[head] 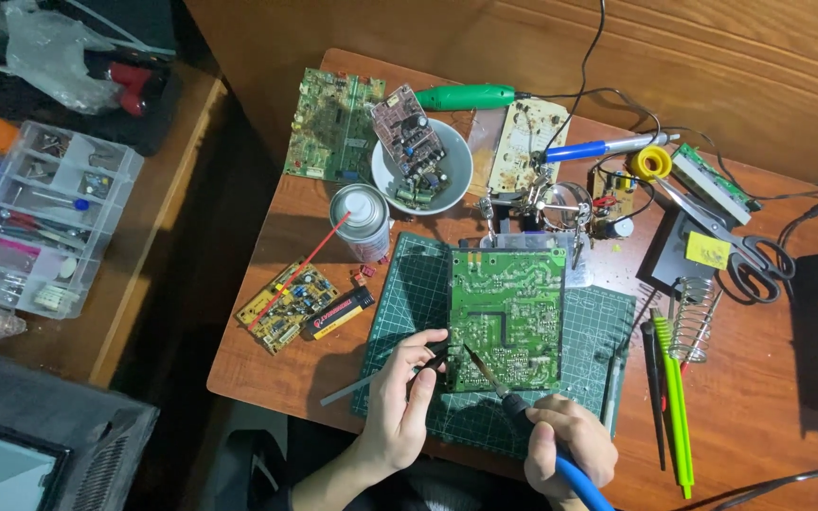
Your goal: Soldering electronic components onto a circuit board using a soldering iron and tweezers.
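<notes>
1. While the table [769,397] fills most of the view, a green mat [409,293] lies at its near edge.
2. On the mat sits a green board [506,317], upright toward the far edge.
3. Left hand [404,402] grips a thin grey rod [362,383] against the board's near left corner.
4. Right hand [570,449] is closed round a blue iron [523,412], its tip on the board's near edge.
5. A spray can [360,222] stands near the mat's far left corner.
</notes>
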